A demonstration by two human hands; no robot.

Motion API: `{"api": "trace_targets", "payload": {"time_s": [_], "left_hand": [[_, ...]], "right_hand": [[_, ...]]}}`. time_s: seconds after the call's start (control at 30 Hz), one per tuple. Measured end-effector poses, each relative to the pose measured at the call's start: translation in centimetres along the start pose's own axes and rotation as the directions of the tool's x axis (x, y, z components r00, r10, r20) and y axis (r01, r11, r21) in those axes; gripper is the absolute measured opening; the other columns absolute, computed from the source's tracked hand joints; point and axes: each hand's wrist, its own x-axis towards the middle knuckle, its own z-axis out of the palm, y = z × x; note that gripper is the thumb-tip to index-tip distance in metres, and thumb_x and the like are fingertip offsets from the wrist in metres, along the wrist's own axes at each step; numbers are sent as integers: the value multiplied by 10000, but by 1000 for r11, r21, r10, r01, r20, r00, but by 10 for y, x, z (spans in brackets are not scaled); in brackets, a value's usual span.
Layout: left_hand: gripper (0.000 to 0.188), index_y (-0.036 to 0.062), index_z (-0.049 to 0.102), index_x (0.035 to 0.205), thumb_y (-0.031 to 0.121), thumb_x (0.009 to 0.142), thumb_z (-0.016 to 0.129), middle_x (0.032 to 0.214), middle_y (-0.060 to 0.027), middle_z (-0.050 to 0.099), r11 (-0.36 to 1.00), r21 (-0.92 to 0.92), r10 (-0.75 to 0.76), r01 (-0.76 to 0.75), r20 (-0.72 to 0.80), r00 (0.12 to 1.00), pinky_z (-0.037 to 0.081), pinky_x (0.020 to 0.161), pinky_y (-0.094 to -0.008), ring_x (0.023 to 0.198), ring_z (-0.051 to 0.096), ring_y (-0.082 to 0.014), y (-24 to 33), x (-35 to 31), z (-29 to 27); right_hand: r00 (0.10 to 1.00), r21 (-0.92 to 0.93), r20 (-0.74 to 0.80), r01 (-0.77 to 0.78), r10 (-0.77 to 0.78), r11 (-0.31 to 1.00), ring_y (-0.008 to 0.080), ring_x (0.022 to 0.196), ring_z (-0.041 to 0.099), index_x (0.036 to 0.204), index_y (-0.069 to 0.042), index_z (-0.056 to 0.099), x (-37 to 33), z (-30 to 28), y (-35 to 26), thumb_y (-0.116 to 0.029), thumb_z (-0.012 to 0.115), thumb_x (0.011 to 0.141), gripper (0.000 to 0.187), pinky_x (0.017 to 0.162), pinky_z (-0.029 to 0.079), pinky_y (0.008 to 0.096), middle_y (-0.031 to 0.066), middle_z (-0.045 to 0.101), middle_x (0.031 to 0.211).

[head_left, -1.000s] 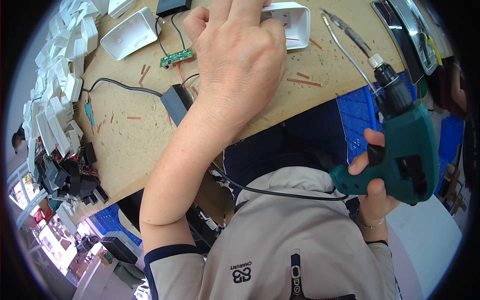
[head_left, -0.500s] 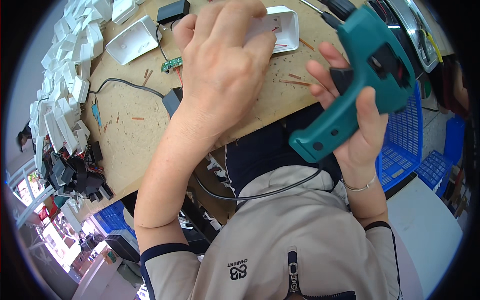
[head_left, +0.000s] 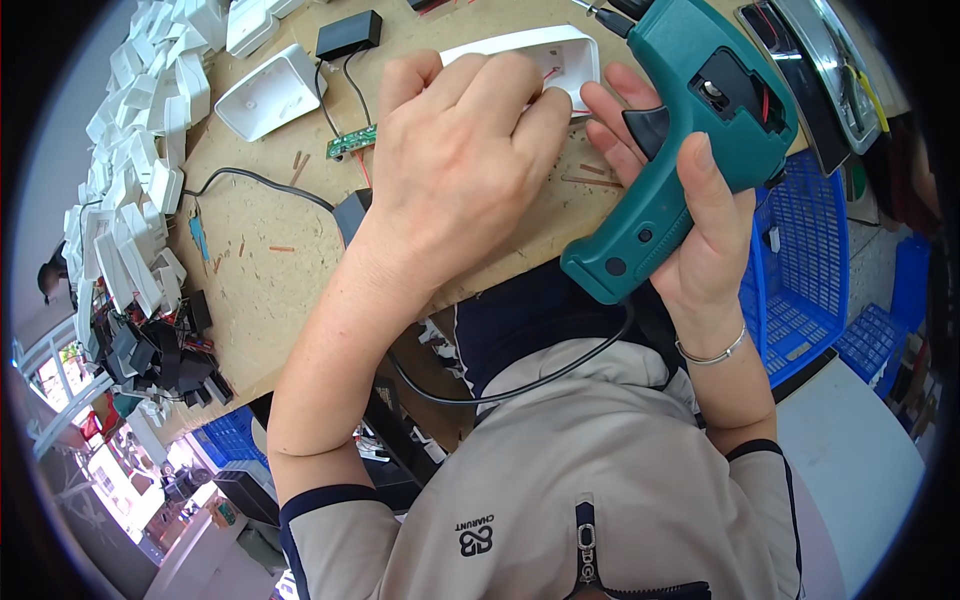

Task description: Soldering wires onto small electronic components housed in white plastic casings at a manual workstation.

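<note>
In my right hand [head_left: 690, 240] is a teal soldering gun [head_left: 680, 140] with a black trigger; its palm and thumb are round the handle, the fingers beside the trigger. The gun's thin metal tip points up and left past the far picture edge. My left hand [head_left: 455, 160] is closed, fingers curled, at a white plastic case [head_left: 570, 62] with thin red wire inside. Whatever its fingertips pinch is hidden behind the hand. Just left of that hand lies a small green circuit board [head_left: 351, 142], wired to a black box [head_left: 349, 35].
An empty white case half [head_left: 270, 92] lies left on the wooden table [head_left: 260, 310]. White cases [head_left: 140, 190] and black parts [head_left: 150, 345] are heaped along the left edge. A black cord [head_left: 250, 172] crosses the tabletop. Blue baskets [head_left: 805, 260] stand at the right.
The soldering gun and my right hand have moved slightly left and up, nearer the white case. My left hand has come a little toward me and right. The circuit board has shifted slightly.
</note>
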Motion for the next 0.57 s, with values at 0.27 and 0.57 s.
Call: {"api": "trace_targets", "payload": {"time_s": [0.27,0.57], "left_hand": [[143,97,545,743,93,601,563,652,3,433,991,-126,-70,52,-146,987,330,595,-286,581,486,-141,6,-2,7],[155,104,632,780,156,644,685,887,-19,551,968,49,-242,247,-94,966,273,700,-299,801,487,-156,14,14,-4]], "right_hand": [[993,-34,84,87,-84,996,353,1123,436,1283,40,250,5,-13,-4,-320,483,862,602,920,410,387,256,379,1240],[1000,-481,8,18,-17,877,184,751,591,1293,29,237,-56,-44,-52,-484,625,715,865,605,506,196,210,461,1183]]}}
